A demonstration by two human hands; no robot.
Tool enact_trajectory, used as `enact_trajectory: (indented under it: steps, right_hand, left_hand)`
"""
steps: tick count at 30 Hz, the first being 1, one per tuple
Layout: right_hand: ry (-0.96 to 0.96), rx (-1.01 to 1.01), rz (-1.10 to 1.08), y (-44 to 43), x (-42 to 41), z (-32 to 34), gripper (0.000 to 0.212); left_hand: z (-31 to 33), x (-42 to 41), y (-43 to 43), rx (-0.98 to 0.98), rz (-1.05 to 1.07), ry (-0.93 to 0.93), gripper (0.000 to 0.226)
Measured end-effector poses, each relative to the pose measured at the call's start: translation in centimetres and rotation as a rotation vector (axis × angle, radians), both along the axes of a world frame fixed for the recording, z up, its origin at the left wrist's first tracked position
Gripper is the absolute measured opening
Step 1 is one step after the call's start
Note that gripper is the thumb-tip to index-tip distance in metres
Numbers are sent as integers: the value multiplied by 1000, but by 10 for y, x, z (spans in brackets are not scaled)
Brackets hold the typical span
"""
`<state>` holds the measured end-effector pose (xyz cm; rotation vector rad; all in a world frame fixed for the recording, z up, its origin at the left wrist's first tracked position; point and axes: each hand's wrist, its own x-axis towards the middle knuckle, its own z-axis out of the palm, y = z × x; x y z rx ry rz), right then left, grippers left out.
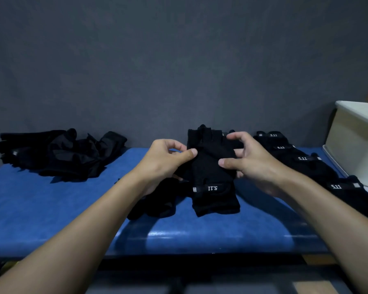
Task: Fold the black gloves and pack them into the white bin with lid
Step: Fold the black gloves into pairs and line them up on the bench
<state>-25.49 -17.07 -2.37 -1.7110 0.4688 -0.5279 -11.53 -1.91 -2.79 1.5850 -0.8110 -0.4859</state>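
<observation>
Hands both clamped on one glove [212,166]: left hand [168,160] pinches its left edge, right hand [251,162] grips the right edge, thumb on top. It sits dead centre between them, both hands equally near. The long axis runs straight away from me, labelled cuff nearest, fingers far. I'd judge the fold goes along that axis, far end toward me.

Second glove [153,202] lies just left and lower on the table [51,209]. Loose pile [57,153] far left. Folded row [302,160] on the right leads to the white bin [353,143]; can't tell how the lid sits.
</observation>
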Motion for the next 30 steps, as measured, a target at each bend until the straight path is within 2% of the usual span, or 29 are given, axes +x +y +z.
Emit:
enact_trajectory:
  steps: [4, 9, 15, 18, 24, 30]
  right_hand:
    - [54, -89, -9, -1, -5, -3, 61]
    - [170, -245, -10, -2, -7, -10, 65]
    - [308, -466, -28, 2, -6, -16, 38]
    - [339, -489, -36, 6, -6, -15, 27]
    - [353, -424, -19, 7, -6, -12, 24]
    - [505, -484, 37, -5, -4, -24, 42]
  left_hand:
    - [-5, 2, -3, 25, 31, -31, 31]
    - [-17, 5, -9, 182, 28, -162, 21]
    - [-30, 15, -11, 303, 41, -309, 24]
    - [-33, 17, -10, 325, 66, -356, 22]
    - [-31, 13, -9, 272, 118, -354, 19]
    - [-31, 10, -7, 357, 37, -465, 15]
